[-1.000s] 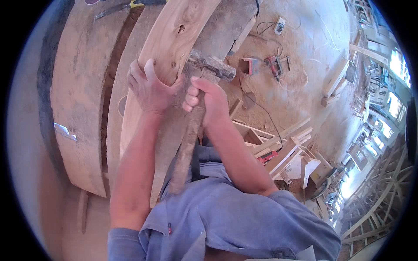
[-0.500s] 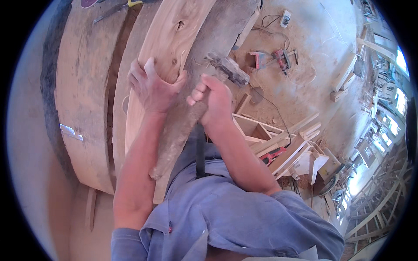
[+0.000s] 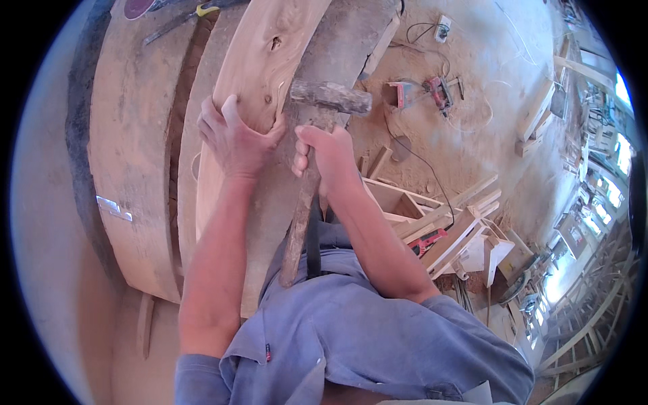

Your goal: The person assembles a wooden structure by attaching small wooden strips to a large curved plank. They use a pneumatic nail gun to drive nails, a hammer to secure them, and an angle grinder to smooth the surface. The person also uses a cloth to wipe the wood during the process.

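Note:
My right hand [image 3: 325, 156] is wrapped round the wooden handle of a worn hammer [image 3: 334, 97]. Its dark, battered head lies crosswise beside the right edge of a pale wooden board [image 3: 260, 71], and the handle slants down toward my waist. My left hand [image 3: 239, 138] straddles this board, fingers over its left edge and thumb at its right edge. A knot hole shows higher up on the board, and a thin pale sliver stands out near the thumb; what it is I cannot tell. Under the board is a dusty grey work surface [image 3: 337, 50].
To the left lies another wide plank [image 3: 131, 128], with a yellow-handled saw [image 3: 177, 23] across its far end. On the dusty floor to the right are a red power tool [image 3: 439, 93], a power strip [image 3: 442, 29] with its cord, and a pile of wooden pieces [image 3: 459, 239].
The hammer has swung leftward and its handle now stands steeper, its lower end nearer my waist. My left hand has stayed at the same spot on the board.

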{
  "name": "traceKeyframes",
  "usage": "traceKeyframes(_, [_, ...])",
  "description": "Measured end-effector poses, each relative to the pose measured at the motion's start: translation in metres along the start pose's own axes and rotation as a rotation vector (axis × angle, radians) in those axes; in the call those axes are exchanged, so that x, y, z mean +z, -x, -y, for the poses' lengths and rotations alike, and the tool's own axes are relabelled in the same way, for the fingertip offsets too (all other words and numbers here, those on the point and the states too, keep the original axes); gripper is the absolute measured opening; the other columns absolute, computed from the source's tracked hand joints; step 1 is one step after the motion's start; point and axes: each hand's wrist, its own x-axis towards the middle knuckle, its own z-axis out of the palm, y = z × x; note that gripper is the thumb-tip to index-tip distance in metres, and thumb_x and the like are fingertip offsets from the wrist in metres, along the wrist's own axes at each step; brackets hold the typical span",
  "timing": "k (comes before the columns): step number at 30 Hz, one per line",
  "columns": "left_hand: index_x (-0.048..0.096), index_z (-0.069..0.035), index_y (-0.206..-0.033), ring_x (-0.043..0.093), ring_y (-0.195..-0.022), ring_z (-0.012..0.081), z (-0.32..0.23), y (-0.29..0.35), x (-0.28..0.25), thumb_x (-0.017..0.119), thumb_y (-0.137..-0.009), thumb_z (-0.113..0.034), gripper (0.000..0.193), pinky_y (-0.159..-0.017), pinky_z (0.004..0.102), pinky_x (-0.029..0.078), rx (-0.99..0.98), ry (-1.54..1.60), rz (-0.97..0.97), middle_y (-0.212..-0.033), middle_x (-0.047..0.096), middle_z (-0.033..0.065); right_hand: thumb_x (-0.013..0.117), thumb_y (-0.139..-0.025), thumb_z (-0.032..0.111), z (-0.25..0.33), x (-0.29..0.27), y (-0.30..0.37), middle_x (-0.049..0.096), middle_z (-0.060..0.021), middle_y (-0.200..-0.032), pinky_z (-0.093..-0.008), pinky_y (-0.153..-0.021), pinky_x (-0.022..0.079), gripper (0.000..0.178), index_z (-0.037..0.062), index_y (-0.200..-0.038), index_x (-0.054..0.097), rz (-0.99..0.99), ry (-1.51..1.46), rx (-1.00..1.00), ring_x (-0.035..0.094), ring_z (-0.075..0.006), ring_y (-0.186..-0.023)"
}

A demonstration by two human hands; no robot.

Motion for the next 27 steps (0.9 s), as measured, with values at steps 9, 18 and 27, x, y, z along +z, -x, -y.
traceKeyframes(9, [0.051, -0.005, -0.129, 0.040, -0.127, 0.0444, -0.003, 0.002, -0.003, 0.088, -0.066, -0.053, 0.087, -0.108, 0.0548, 0.032, -0.005, 0.015, 0.020, -0.139, 0.040, 0.0242, 0.065, -0.086, 0.009, 0.001, -0.001, 0.003, 0.055, -0.0041, -0.065, -0.0321, -0.044, 0.044, 0.010, 0.0021, -0.085, 0.058, -0.102, 0.249, -0.173, 0.054, -0.0159, -0.047])
traceKeyframes(18, [0.053, -0.004, -0.127, 0.040, -0.125, 0.0449, -0.003, 0.004, -0.002, 0.088, -0.064, -0.054, 0.087, -0.108, 0.0542, 0.033, 0.019, -0.003, 0.003, -0.136, 0.042, 0.0243, 0.066, -0.086, 0.010, -0.004, 0.000, 0.000, 0.057, -0.0038, -0.065, -0.0306, -0.044, 0.044, 0.012, 0.0019, -0.085, 0.057, -0.137, 0.195, -0.266, 0.054, -0.0144, -0.046])
traceKeyframes(27, [0.055, -0.003, -0.124, 0.041, -0.124, 0.0457, -0.005, -0.003, -0.002, 0.087, -0.067, -0.052, 0.082, -0.107, 0.0545, 0.034, 0.017, 0.004, -0.016, -0.134, 0.043, 0.0248, 0.065, -0.086, 0.006, -0.011, 0.002, 0.001, 0.056, -0.0044, -0.064, -0.0297, -0.044, 0.043, 0.013, 0.0007, -0.094, 0.056, -0.142, 0.199, -0.305, 0.054, -0.0134, -0.045])
